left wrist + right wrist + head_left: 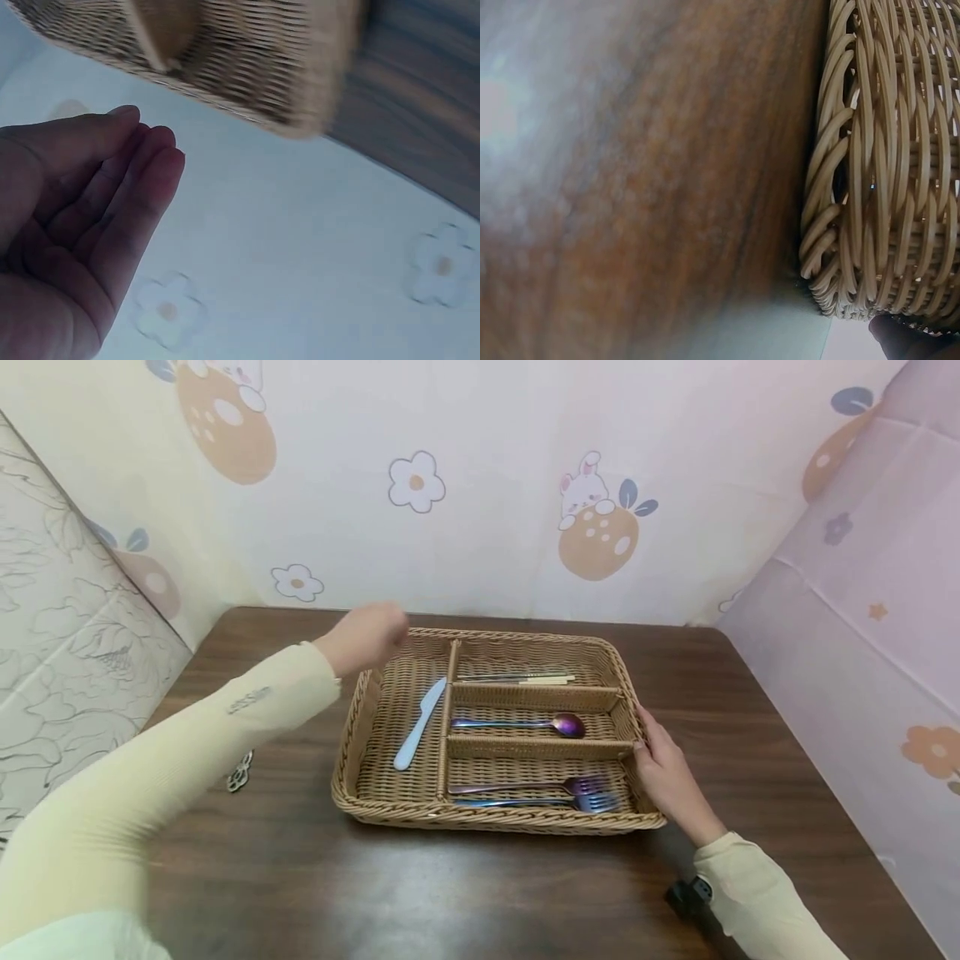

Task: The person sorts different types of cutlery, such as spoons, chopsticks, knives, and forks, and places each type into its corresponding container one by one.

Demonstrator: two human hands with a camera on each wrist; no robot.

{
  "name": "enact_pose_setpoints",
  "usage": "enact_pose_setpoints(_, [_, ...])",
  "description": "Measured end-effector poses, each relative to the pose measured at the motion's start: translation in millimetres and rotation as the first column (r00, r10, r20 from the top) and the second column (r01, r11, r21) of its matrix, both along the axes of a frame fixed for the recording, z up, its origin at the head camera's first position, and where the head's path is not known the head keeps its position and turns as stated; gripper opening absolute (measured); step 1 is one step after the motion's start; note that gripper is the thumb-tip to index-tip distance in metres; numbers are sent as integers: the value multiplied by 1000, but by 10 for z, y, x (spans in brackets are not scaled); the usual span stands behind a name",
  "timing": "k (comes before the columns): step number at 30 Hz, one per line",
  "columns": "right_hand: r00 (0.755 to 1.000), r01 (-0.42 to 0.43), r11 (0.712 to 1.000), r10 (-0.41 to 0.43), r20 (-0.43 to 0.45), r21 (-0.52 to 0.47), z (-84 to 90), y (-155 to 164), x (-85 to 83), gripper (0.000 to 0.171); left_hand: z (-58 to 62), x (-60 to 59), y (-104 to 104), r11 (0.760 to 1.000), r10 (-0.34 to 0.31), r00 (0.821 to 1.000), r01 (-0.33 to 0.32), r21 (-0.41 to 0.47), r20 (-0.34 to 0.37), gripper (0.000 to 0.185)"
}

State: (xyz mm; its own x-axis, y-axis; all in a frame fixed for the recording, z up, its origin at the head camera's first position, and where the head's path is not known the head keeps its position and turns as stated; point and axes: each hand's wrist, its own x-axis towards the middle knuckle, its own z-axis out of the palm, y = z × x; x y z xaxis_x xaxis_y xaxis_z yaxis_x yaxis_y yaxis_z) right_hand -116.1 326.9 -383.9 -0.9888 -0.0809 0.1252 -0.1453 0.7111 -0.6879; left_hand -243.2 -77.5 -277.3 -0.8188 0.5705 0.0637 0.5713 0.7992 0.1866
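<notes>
Head view: a rectangular woven wicker cutlery tray (352, 739) with four compartments sits on a dark brown wooden table (300, 877). The long left compartment holds a pale blue knife (420, 723), lying at a slant. The far right compartment holds cream-handled chopsticks (517, 678); the middle one an iridescent purple-blue spoon (525, 724); the near one two iridescent forks (540, 793), side by side. The right hand (663, 772) rests against the tray's right rim, fingers laid along the wicker, thumb at the rim's top. The left hand (365, 637) hangs above the tray's far left corner, blurred, apart from the rim; nothing visible in it.

Left wrist view: left hand (71, 225) has fingers (142, 202) nearly straight, lying together, palm empty. The tray's corner (247, 60) appears above, blurred, well apart from the fingers.

Right wrist view: tray's outer wicker wall (885, 172) fills the right side, standing on the table (645, 187). One dark fingertip (900, 341) shows at the bottom edge just beside the weave.
</notes>
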Motion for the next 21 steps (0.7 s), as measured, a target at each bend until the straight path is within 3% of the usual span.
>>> enact_pose_setpoints(8, [1000,2,1000,-2,-14,2,-5,105,8,54,-110,52,-641,992,120,991,-121,-23,-51,18])
enact_pose_setpoints(11, [1000,-1,1000,1,-27,3,19,134,12,54,-147,59,-819,984,175,984,-176,-37,-33,8])
enact_pose_setpoints(14, [1000,-5,1000,5,-28,4,43,162,8,54,-215,62,-976,972,229,973,-229,-48,4,12])
enact_pose_setpoints(21, [1000,-3,1000,4,-21,14,64,230,-6,54,-498,44,-1225,943,329,942,-323,-83,71,19])
